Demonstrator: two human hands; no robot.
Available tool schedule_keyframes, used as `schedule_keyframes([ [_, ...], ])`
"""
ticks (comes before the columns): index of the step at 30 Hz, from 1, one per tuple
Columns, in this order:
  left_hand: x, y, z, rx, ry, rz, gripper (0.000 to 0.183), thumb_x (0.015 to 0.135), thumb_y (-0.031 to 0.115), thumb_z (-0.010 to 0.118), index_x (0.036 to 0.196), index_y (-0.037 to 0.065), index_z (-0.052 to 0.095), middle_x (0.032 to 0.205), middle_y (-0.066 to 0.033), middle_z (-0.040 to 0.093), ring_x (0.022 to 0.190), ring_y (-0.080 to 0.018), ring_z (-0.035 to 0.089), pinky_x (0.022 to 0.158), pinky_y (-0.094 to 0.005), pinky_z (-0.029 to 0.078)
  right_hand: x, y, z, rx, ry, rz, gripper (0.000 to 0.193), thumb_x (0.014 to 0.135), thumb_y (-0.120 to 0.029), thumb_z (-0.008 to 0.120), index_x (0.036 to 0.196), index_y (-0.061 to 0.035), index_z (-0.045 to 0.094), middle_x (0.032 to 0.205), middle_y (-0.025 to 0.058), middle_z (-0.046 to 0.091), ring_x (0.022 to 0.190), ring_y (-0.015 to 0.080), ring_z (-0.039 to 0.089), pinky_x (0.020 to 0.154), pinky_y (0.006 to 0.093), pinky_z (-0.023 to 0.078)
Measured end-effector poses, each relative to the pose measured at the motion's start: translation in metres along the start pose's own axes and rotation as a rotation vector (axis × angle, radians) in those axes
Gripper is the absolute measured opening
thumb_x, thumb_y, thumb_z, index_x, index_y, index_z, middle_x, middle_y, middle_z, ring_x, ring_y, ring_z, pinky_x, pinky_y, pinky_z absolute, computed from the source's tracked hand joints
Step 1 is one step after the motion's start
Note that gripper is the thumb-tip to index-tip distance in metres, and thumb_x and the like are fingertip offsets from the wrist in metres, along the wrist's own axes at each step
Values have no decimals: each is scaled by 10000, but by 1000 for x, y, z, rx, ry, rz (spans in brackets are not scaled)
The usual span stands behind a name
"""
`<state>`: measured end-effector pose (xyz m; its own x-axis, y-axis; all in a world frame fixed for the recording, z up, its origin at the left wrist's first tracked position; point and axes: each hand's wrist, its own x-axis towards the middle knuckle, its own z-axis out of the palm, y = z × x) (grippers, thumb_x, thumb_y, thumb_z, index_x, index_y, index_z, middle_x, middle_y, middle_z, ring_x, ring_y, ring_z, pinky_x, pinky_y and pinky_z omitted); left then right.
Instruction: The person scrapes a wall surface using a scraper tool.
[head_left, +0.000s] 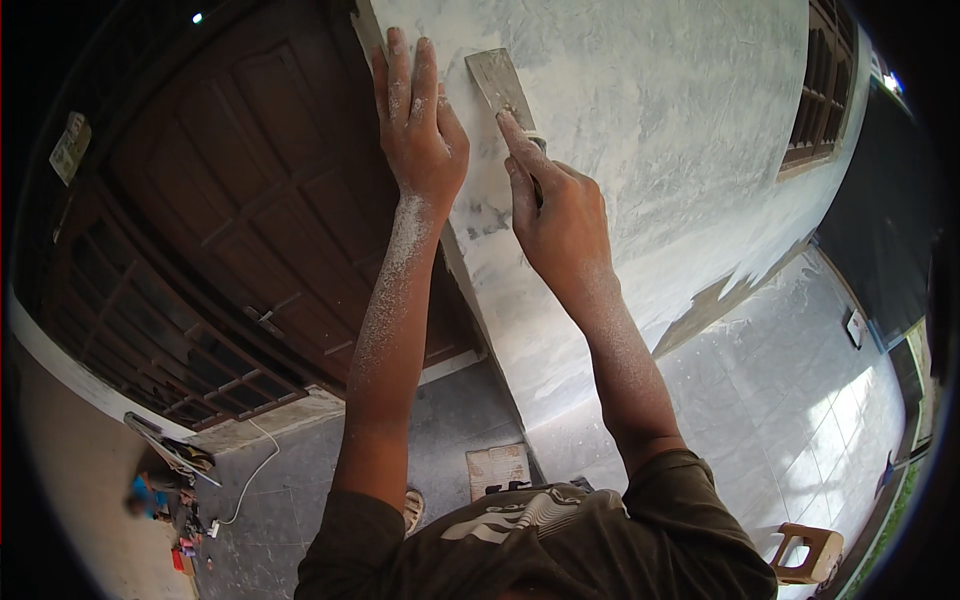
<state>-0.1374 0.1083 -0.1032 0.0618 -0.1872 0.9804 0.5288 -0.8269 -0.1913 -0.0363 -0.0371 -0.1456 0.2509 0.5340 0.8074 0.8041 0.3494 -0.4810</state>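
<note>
My left hand [425, 145] lies against the upper edge of a white, putty-smeared wall [650, 150], with its fingers stretched out at the corner beside the dark doorway. White dust covers its fingers and wrist. To its right, my right hand [560, 215] is closed round the handle of a putty knife [497, 82]. The index finger runs along the blade, which lies against or very near the wall and points up and left. Most of the handle is hidden by my fingers.
A dark wooden door [270, 150] stands left of the corner. At the right is a barred window [820, 90]. Below lie a grey tiled floor [740, 350], a brown stool [808, 553], a white cable [262, 465] and a flat cardboard piece [495, 468].
</note>
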Motion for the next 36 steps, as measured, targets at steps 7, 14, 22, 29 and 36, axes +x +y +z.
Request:
schedule_keyframes([
  [7,1,6,1,-33,8,-17,503,946,-34,459,1443,43,481,1556,-210,354,1431,-429,334,1146,-512,334,-8,4,-2,-25,-47,19,494,947,-98,567,1422,-233,543,689,149,610,621,326,652,577,448,519],
  [14,0,5,-2,-45,-4,-41,512,935,-44,460,1440,40,484,1559,-203,354,1435,-428,327,1151,-506,326,-13,2,-4,-88,-87,43,488,953,-104,562,1423,-236,544,677,135,600,609,296,653,565,443,518],
  [22,1,4,-3,-29,-8,-28,516,932,-47,463,1440,38,483,1562,-211,344,1433,-433,330,1147,-504,331,-4,-2,-4,-121,-54,11,526,939,-93,570,1442,-237,520,700,143,608,614,321,652,574,452,528],
  [29,1,6,-1,-53,1,-33,508,931,-50,462,1431,34,494,1557,-211,354,1434,-433,328,1154,-509,322,-20,0,-9,-112,-103,62,539,930,-86,574,1442,-246,519,711,153,611,633,347,652,591,477,528],
  [36,1,6,0,-53,5,-36,521,925,-57,465,1438,30,484,1559,-210,351,1437,-430,324,1154,-509,325,-12,4,-1,-58,-10,3,471,959,-66,584,1408,-206,565,632,148,582,554,269,602,559,410,472],
])
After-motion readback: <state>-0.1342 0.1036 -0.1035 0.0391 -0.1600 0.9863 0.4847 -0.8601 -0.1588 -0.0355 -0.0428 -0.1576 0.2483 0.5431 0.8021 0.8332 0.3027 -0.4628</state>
